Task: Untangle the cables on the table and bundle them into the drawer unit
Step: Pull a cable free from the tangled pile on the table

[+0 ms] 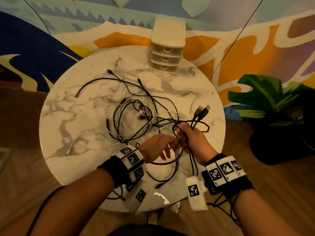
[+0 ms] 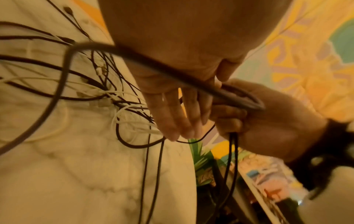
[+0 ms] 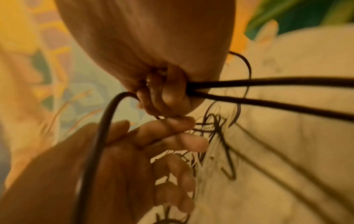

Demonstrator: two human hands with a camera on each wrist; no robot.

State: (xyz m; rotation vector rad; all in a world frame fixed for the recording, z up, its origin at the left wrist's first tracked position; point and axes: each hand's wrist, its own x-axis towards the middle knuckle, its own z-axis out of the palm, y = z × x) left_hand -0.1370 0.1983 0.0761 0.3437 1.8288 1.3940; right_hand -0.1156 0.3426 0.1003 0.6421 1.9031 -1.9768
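At the near edge of the round counter (image 1: 71,116), the right hand (image 1: 194,140) grips a dark cable (image 1: 196,120) folded into loops, its two plugs sticking up beyond the knuckles. The left hand (image 1: 156,147) is relaxed, fingers (image 2: 184,115) straight, brushing a loop of that cable without clasping it. The remaining tangle (image 1: 136,114) lies mid-counter; the drawer unit (image 1: 167,48) stands shut at the far edge. Good practice now: feed each loop evenly into the right fist, keeping the strand clear of the tangle.
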